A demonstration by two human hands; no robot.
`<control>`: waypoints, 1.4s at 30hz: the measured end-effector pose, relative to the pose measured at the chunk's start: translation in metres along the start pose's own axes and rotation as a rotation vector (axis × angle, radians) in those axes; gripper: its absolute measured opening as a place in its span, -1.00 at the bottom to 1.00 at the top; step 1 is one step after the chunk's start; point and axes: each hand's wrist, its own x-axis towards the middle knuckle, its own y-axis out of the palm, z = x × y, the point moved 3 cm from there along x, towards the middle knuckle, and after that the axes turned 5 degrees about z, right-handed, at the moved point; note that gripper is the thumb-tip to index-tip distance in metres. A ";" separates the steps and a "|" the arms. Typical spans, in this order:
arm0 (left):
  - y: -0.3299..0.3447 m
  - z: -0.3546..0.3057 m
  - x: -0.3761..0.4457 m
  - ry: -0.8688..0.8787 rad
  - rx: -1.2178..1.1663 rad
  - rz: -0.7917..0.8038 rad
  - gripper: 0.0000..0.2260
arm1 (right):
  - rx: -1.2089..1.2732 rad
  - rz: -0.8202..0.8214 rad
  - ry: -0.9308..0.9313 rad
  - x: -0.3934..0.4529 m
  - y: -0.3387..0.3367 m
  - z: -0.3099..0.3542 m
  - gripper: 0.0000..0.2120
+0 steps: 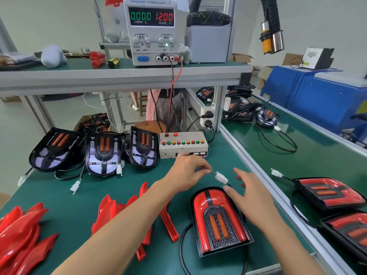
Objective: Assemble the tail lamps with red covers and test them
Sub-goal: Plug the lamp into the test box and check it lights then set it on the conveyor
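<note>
Red-covered tail lamp [218, 221] lying face up on the green desk [83, 195], lower centre of the frame, its black cable looped around the near end. White connector [221, 178] raised just above the lamp's far end, joined to thin wires pinched in the left hand [186, 171]. Right hand [250, 193] spread, fingers relaxed, hovering just beside the connector and over the lamp's upper right edge; gripping nothing. Test box [183, 144] with coloured buttons directly behind the hands, centre frame. Power supply [152, 30] on the shelf at top centre, reading zero current at twelve volts. Uncovered lamps [103, 153] ranged at centre left; loose red covers [21, 233] heaped at lower left; finished lamps [327, 193] on the belt at right.

Judged step: testing, cover already fitted. Whether the plug halves are being joined or parted cannot be told. Next move likely calls for a steady two-handed hold on the connector.
</note>
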 end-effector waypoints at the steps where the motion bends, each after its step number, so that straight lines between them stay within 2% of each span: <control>1: 0.000 0.000 -0.001 0.007 0.005 -0.003 -0.93 | -0.017 0.042 -0.002 0.007 0.001 0.005 -0.40; 3: -0.001 -0.002 -0.004 0.024 0.016 -0.010 -0.93 | -0.044 0.101 -0.025 0.016 0.004 0.013 -0.47; 5: -0.005 -0.003 -0.006 0.028 0.049 0.002 -0.91 | -0.036 0.128 -0.061 0.022 0.005 0.020 -0.65; 7: -0.010 -0.004 -0.007 0.049 0.161 0.058 -0.79 | -0.020 0.128 -0.110 0.025 0.006 0.023 -0.81; 9: -0.014 -0.011 -0.005 0.124 0.353 0.164 -0.62 | -0.030 0.124 -0.144 0.027 0.007 0.024 -0.85; 12: -0.012 -0.028 0.001 0.259 0.568 0.269 -0.64 | -0.039 0.110 -0.171 0.027 0.008 0.026 -0.84; 15: -0.009 -0.035 0.007 0.268 0.657 0.364 -0.72 | -0.011 0.097 -0.157 0.026 0.008 0.024 -0.87; 21: -0.010 -0.035 0.006 0.365 0.604 0.377 -0.71 | -0.061 0.065 -0.245 0.026 0.004 0.020 -0.80; 27: -0.013 -0.034 0.000 0.491 0.464 0.326 -0.90 | -0.092 0.116 -0.356 0.023 0.004 0.021 -0.70; 30: -0.013 -0.035 -0.002 0.529 0.474 0.341 -0.93 | -0.110 0.141 -0.390 0.025 0.004 0.022 -0.75; 36: -0.013 -0.036 -0.003 0.522 0.547 0.337 -0.92 | -0.164 0.134 -0.439 0.026 0.003 0.024 -0.76; 42: -0.006 -0.032 0.000 0.452 0.653 0.312 -0.86 | -0.180 0.106 -0.379 0.028 0.004 0.022 -0.70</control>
